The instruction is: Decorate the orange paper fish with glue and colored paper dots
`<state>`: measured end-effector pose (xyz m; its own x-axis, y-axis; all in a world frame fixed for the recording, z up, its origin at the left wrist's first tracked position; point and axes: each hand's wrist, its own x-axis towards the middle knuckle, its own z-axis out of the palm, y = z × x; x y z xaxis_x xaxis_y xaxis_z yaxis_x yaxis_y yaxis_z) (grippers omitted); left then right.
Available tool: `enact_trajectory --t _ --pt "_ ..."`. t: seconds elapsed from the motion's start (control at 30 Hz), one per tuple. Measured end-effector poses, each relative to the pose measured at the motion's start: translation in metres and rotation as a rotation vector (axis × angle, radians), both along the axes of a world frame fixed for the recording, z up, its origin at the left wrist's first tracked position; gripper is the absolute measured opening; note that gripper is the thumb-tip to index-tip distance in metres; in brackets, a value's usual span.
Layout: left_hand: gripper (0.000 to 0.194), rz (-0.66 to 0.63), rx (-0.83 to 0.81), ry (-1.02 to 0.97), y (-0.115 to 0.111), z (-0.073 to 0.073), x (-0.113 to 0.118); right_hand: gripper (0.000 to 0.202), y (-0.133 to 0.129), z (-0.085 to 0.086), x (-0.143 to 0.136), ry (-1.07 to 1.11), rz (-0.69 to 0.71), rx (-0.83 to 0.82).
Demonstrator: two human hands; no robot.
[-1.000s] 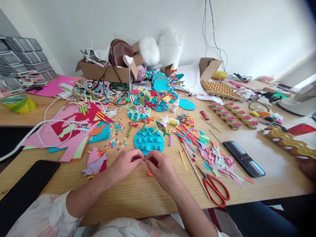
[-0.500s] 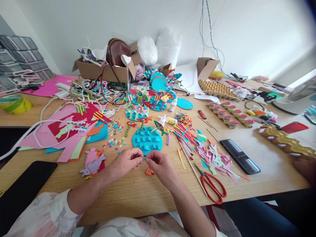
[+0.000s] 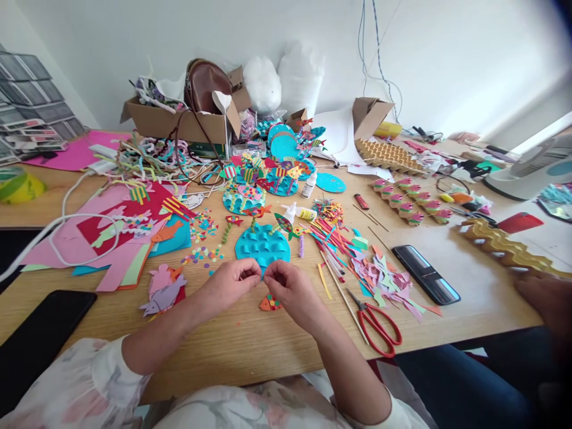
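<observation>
Two pinches: left hand (image 3: 236, 285) and right hand (image 3: 291, 292), bare, thumbs to fingers, nearly meeting; whether the grip holds a piece, cannot tell;
Round blue board with raised loops (image 3: 262, 243): on pale wooden worktop (image 3: 214, 351), just beyond the fingertips;
Orange paper fish with coloured dots (image 3: 270, 302): on worktop, near right hand;
Pinch pressure: light, wrists steadied, would suit;

Way round blue disc (image 3: 263, 249): open nearward, cluttered elsewhere.
Bare tabletop (image 3: 218, 351) nearward of disc, one dotted paper fish (image 3: 270, 302) interrupting; left hand (image 3: 235, 284) and right hand (image 3: 288, 288) crowd disc's near edge. Right of disc: wood gap, then wooden stick (image 3: 344, 298), scissors (image 3: 367, 308), paper strips (image 3: 384, 277). Left: loose paper dots (image 3: 203, 256), fish cutouts (image 3: 163, 293). Beyond disc: glue bottles (image 3: 306, 213) block.
</observation>
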<state>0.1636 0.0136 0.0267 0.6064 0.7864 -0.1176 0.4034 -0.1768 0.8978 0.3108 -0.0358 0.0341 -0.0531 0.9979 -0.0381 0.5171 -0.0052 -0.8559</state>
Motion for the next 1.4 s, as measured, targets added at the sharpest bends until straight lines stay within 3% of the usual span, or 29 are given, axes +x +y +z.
enact_trajectory --t 0.23,0.67,0.77,0.83,0.93,1.07,1.2,1.4 --pt "0.016 -0.116 0.313 0.124 0.007 0.007 0.006 0.012 0.002 0.015 0.008 -0.350 0.049 0.158" --pt "0.013 -0.139 0.244 0.121 0.006 0.009 0.013 0.013 -0.004 0.017 0.012 -0.278 0.025 0.082" --pt "0.013 -0.139 0.169 0.105 0.005 0.007 0.009 0.011 -0.019 0.016 0.027 -0.303 -0.015 0.074" --pt "0.014 -0.109 0.078 0.074 0.005 0.002 0.003 0.007 -0.038 0.010 0.050 -0.384 -0.118 0.030" --pt "0.014 -0.061 -0.096 0.003 0.005 -0.004 -0.005 0.006 -0.074 -0.005 0.095 -0.600 -0.340 -0.144" --pt "0.017 0.045 -0.314 -0.123 0.002 -0.004 -0.008 0.012 -0.107 -0.022 0.133 -0.796 -0.427 -0.366" --pt "0.016 0.124 -0.427 -0.290 -0.005 0.004 0.001 0.014 -0.107 -0.024 0.136 -0.899 -0.438 -0.458" --pt "0.019 0.216 -0.503 -0.437 -0.011 0.011 0.013 0.014 -0.108 -0.023 0.147 -0.952 -0.422 -0.443"
